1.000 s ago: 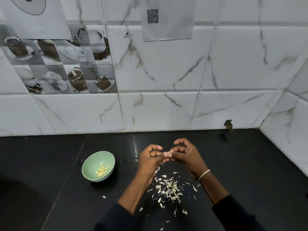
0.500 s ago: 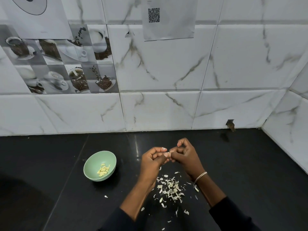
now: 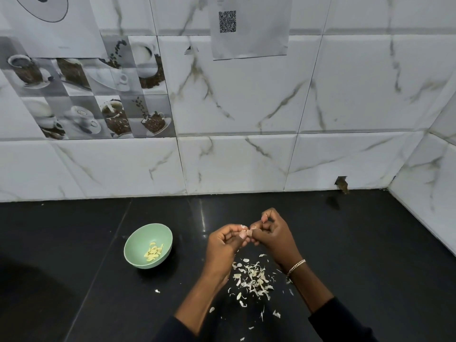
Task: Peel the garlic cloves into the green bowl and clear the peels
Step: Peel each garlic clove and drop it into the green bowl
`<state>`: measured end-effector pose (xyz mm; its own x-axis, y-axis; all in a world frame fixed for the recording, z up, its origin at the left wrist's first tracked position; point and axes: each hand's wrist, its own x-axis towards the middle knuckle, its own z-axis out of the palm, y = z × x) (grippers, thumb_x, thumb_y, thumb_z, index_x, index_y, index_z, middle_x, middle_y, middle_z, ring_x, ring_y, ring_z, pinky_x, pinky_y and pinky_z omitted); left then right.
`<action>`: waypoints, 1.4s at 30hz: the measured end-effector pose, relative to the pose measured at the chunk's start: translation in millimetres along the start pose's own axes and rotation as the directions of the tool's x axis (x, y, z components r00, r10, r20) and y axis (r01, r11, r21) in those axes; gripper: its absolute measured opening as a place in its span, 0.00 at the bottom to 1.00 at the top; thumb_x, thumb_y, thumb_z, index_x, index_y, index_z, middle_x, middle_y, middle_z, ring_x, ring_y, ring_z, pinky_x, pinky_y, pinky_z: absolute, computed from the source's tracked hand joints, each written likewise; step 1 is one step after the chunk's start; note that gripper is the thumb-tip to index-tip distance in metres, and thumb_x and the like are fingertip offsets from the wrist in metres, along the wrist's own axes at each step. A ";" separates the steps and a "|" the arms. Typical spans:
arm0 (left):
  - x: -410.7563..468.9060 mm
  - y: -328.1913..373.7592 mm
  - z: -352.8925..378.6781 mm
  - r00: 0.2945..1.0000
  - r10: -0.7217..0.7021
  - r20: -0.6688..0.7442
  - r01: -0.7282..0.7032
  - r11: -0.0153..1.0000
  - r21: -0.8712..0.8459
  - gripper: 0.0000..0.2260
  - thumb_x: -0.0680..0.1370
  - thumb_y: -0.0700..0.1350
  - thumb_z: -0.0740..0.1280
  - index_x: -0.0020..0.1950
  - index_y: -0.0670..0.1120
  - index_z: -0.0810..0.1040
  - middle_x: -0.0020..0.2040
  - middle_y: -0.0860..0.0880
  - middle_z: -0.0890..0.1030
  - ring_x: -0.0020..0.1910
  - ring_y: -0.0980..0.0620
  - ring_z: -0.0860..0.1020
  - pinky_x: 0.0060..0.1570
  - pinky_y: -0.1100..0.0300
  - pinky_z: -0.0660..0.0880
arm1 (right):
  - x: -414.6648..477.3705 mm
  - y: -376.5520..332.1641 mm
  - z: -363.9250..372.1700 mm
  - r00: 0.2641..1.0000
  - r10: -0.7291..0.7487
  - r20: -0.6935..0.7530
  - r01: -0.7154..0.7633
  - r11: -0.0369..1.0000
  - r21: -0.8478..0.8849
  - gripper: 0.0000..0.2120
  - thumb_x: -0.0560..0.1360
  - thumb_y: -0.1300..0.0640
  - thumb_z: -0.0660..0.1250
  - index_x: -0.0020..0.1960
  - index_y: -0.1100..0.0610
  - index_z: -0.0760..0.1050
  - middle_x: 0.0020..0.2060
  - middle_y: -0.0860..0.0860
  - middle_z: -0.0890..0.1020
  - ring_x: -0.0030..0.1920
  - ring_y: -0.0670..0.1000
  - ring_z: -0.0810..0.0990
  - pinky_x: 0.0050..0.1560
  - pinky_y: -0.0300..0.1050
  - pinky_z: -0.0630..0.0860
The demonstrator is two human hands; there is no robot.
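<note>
The garlic clove [image 3: 249,233] is sitting just right of the middle of the frame, caught between the two hands where their fingertips are meeting. The left hand [image 3: 223,245] is pinching it from the left with curled fingers and thumb. The right hand [image 3: 274,236] is pinching it from the right, its fingers bent tightly inward. Only a pale sliver of the clove is showing between them. Directly below the hands, the peels [image 3: 254,280] are lying in a loose scatter on the glossy black countertop [image 3: 370,267], with one stray flake [image 3: 157,291] off to the left. The green bowl [image 3: 138,234] is standing left of the hands, apart from them, holding a small heap of peeled cloves [image 3: 154,251]. Behind it all, a white marble-look tiled wall [image 3: 246,156] is filling the upper half of the frame and turning a corner at the right edge. A sheet of paper [image 3: 249,43] with a QR code is hanging at the top centre, and coffee-cup tiles [image 3: 86,95] are showing at the upper left. Both forearms are reaching up from the bottom edge in dark sleeves [image 3: 340,322], wrists angling toward each other, and a bracelet [image 3: 296,265] is circling the right wrist.
</note>
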<state>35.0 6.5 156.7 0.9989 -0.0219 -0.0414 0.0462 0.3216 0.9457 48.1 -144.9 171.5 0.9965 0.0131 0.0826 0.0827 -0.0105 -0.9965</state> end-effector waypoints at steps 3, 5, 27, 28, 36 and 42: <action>-1.7 -3.1 -2.4 0.999 -0.053 -0.005 0.052 0.990 -0.129 0.06 0.78 0.30 0.67 0.53 0.35 0.81 0.44 0.38 0.85 0.41 0.49 0.83 0.45 0.62 0.80 | -2.3 1.7 0.4 1.000 0.012 0.009 -0.013 0.999 0.045 0.05 0.75 0.73 0.66 0.48 0.65 0.76 0.34 0.60 0.82 0.32 0.53 0.78 0.34 0.43 0.77; -2.5 -6.0 -6.2 0.996 -0.086 -0.011 0.083 0.978 -0.193 0.06 0.78 0.30 0.66 0.54 0.33 0.80 0.44 0.38 0.84 0.41 0.50 0.83 0.43 0.64 0.80 | -5.5 4.0 -1.2 0.999 0.045 -0.005 -0.045 0.994 0.101 0.09 0.77 0.72 0.62 0.46 0.66 0.81 0.33 0.59 0.80 0.33 0.53 0.78 0.34 0.43 0.76; -9.1 -41.2 -28.3 0.970 -0.183 -0.160 0.188 0.982 0.018 0.06 0.77 0.38 0.72 0.46 0.34 0.82 0.38 0.41 0.83 0.34 0.52 0.78 0.33 0.64 0.73 | -16.2 39.7 -0.3 0.998 -0.023 0.065 0.053 0.859 -0.508 0.07 0.70 0.57 0.78 0.47 0.50 0.84 0.37 0.47 0.81 0.36 0.40 0.77 0.39 0.31 0.72; -10.3 -42.1 -28.5 0.974 -0.172 -0.151 0.179 0.983 0.037 0.07 0.78 0.39 0.72 0.45 0.34 0.82 0.38 0.40 0.83 0.34 0.53 0.78 0.33 0.64 0.73 | -16.8 39.8 2.2 0.995 -0.021 0.102 0.068 0.871 -0.487 0.08 0.71 0.58 0.78 0.49 0.51 0.84 0.39 0.47 0.82 0.38 0.40 0.79 0.41 0.31 0.73; -15.0 -43.8 -42.6 0.975 -0.168 -0.145 0.174 0.984 0.033 0.10 0.80 0.39 0.68 0.45 0.34 0.84 0.38 0.40 0.84 0.33 0.53 0.78 0.34 0.64 0.74 | -13.1 45.3 25.8 0.988 -0.007 0.155 0.086 0.856 -0.509 0.03 0.74 0.60 0.74 0.45 0.53 0.85 0.38 0.47 0.86 0.39 0.45 0.85 0.43 0.42 0.81; -19.4 -54.5 -73.4 0.926 -0.299 -0.232 0.306 0.952 -0.005 0.11 0.82 0.40 0.66 0.47 0.34 0.83 0.39 0.42 0.83 0.32 0.52 0.76 0.31 0.63 0.72 | 7.7 40.4 64.3 0.984 0.066 0.164 0.006 0.916 -0.401 0.03 0.77 0.63 0.70 0.45 0.58 0.81 0.35 0.53 0.85 0.35 0.50 0.85 0.39 0.46 0.83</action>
<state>13.6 58.9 82.3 0.9126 0.1033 -0.3956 0.3496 0.3043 0.8861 58.4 -80.9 131.2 0.9842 0.1763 0.0141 0.0866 -0.4108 -0.9076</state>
